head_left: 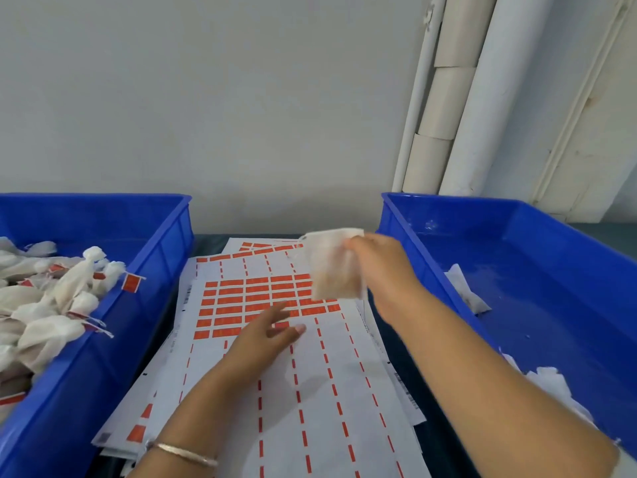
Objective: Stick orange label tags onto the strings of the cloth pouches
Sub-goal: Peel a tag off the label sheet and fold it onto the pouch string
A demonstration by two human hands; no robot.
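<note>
The right hand [374,260] grips 1 cloth pouch [332,267] above the far label sheet [310,391]; the left hand [265,334], fingers straight, reaches onto the orange labels [255,300] between 2 blue bins [103,305].

The right grip [374,257] holds a pouch [332,267] above the label sheets [310,374], with open air beneath it. Just to its right rises the wall of the right bin [431,270]. To its left, the left grip [269,334] rests on the sheets; farther left stands the full left bin [138,305].

Bare forearms, no sleeves — a thin metal bangle [186,453] on the left wrist.
</note>
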